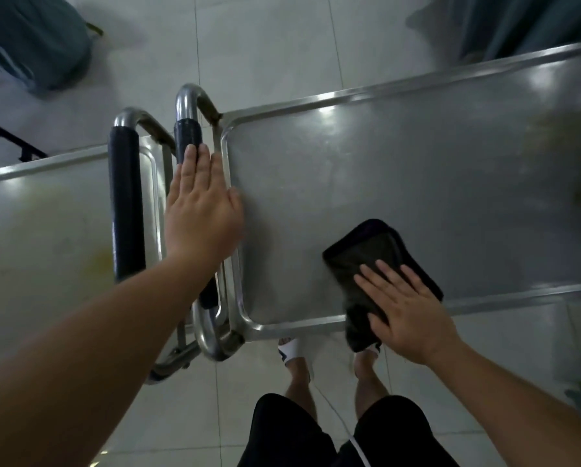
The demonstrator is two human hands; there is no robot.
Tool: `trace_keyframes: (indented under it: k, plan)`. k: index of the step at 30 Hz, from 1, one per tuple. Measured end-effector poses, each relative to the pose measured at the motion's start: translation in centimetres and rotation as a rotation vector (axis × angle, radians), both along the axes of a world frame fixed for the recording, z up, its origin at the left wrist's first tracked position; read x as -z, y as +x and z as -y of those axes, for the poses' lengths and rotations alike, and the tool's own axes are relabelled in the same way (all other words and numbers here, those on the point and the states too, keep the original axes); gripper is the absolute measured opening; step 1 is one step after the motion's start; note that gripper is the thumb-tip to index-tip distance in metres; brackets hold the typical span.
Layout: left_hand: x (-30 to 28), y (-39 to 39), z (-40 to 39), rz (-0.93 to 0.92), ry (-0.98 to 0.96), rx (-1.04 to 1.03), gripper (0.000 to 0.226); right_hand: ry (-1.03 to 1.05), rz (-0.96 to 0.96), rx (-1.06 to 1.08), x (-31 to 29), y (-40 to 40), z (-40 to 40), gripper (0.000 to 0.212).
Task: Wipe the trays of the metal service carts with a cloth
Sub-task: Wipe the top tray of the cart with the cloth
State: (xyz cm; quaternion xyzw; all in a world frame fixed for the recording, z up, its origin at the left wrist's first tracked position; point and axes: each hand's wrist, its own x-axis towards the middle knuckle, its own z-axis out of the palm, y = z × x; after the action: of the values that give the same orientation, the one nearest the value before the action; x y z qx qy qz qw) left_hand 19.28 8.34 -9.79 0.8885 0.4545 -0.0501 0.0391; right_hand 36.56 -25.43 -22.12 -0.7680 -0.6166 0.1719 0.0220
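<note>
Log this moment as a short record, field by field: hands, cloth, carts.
left hand: flat and open, fingers over the right cart's handle
right hand: flat, pressing the cloth
cloth: dark, on the right tray, hanging over its near rim
left cart tray: yellowish stains, untouched
floor: pale tiles
</note>
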Motion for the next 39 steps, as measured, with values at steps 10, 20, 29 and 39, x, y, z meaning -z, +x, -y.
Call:
trace_keyframes:
  k: [10, 20, 29, 39]
  plan:
    - [-0.5, 0.4, 0.6, -0.046, 0.063, 0.021, 0.066, -0.15, 0.057, 0.361, -0.8, 13.9, 7.7, 0.071]
    - [-0.2, 0.4, 0.9, -0.308, 0.192, 0.321, 0.061, -0.165, 0.048, 0.337, -0.3, 14.2, 7.7, 0.073]
    - [4.0, 13.8, 10.7, -0.139, -0.327, 0.21, 0.067, -0.293, -0.003, 0.329, -1.4, 14.4, 7.2, 0.074]
    - [8.2, 22.1, 18.6, 0.113, -0.381, 0.126, 0.065, -0.071, 0.027, 0.395, -0.5, 14.1, 4.7, 0.072]
